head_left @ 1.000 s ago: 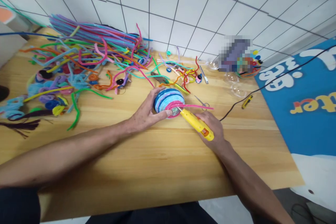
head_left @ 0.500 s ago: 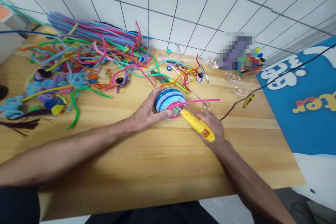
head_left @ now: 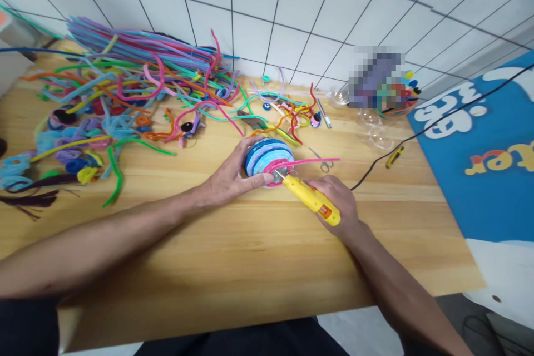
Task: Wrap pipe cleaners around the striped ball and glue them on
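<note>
My left hand (head_left: 236, 169) is closed round a clear ball wrapped in blue, purple and pink pipe cleaner (head_left: 269, 154), its thumb on the near side. A bare clear patch of the ball faces right, ringed by pink. From that ring a loose end of pink pipe cleaner (head_left: 319, 161) sticks out to the right. My right hand (head_left: 337, 200) grips a yellow hot glue gun (head_left: 311, 197), whose metal nozzle points at the bare patch. Whether the tip touches the ball I cannot tell. Small scissors (head_left: 325, 164) lie just beyond the glue gun.
Loose pipe cleaners (head_left: 137, 89) are heaped at the back left, with a long bundle (head_left: 142, 47) by the tiled wall. Pliers (head_left: 271, 128) lie behind the ball. Clear plastic balls (head_left: 379, 136) and a yellow utility knife (head_left: 395, 157) sit at the right, near a black cord (head_left: 371, 169).
The ball has turned a little in my left hand, and the loose pink end has shifted slightly left. The glue gun's nozzle has followed along the ring. The whole view has shifted slightly.
</note>
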Demonstrator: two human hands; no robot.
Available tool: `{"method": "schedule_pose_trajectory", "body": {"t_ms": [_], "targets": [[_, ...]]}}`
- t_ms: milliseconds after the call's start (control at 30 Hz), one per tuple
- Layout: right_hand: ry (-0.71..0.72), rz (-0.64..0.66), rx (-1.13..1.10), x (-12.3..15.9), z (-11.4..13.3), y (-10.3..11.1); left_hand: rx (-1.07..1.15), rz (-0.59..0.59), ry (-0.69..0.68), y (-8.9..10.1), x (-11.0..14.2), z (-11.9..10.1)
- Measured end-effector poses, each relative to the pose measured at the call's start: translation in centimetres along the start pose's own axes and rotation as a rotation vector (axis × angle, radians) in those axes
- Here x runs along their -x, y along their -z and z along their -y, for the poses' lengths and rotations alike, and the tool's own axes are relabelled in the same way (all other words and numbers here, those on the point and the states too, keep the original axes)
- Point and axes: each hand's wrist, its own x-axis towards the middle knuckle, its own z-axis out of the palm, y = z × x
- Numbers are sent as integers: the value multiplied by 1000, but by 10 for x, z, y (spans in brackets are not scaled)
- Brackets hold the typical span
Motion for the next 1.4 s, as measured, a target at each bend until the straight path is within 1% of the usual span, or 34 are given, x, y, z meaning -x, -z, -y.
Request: {"method": "schedule_pose_trajectory", "body": {"t_ms": [167, 233, 300, 367, 400, 500, 533, 567, 600, 700, 767, 867, 967, 1133, 1267, 1400], "targets": [[-24, -30, 20, 4, -1, 0, -4, 9, -34, 1, 0, 3], [-63, -3, -9, 7, -2, 0, -15, 4, -56, 1, 1, 4], [-133, 39, -82, 9, -1, -1, -28, -5, -80, 0, 2, 6], [-275, 52, -196, 11, 2, -2, -40, -25, -106, -2, 3, 7], [-382, 40, -267, 12, 3, -3, -44, -42, -122, -3, 3, 8], [-737, -63, -519, 11, 4, -7, -57, -90, -195, -5, 3, 9], [-820, -85, -614, 10, 2, -7, -66, -93, -220, -5, 2, 9], [-873, -80, -710, 9, 1, -7, -77, -89, -239, -5, 2, 10], [-903, -46, -801, 7, -1, -6, -91, -80, -251, -5, 2, 10], [-922, 92, -994, 0, -4, -2, -119, -45, -256, -3, 2, 13], [-931, 121, -1067, -3, -5, 1, -139, -32, -263, -2, 3, 14], [-974, 122, -1185, -7, -7, 5, -183, -29, -306, -1, 4, 14], [-1015, 194, -1269, -9, -12, 9, -231, -18, -364, 1, 4, 11], [-1003, 354, -1317, -6, -20, 13, -272, 11, -425, 1, 2, 9], [-1007, 377, -1288, -3, -21, 12, -238, 16, -425, -1, 1, 13], [-969, 384, -1269, -4, -19, 9, -203, 12, -417, -2, 1, 15]]}}
